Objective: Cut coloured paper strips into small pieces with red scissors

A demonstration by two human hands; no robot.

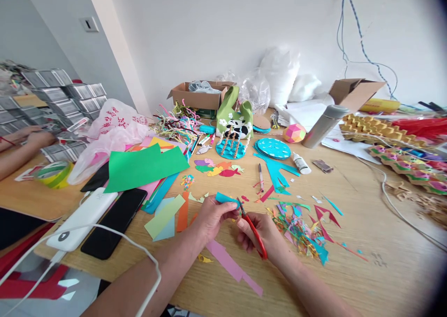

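Observation:
My left hand (214, 215) pinches a small strip of blue paper (226, 199) near the front middle of the table. Red-handled scissors (257, 238) are in my right hand (259, 231), their blades at the right end of the blue strip. Below my hands lies a pink-purple paper strip (234, 266). Just beyond are several coloured paper fish (218, 168), a pen (260, 177) and a cut blue sheet (277, 170). A heap of colourful paper scraps (302, 228) lies right of my right hand.
Green sheets (146, 165), a white power bank (82, 219) and a black phone (113, 224) lie at left, with a white cable crossing my left forearm. A grey bottle (324, 127) stands at back right. Another person's hands (37, 140) show at far left.

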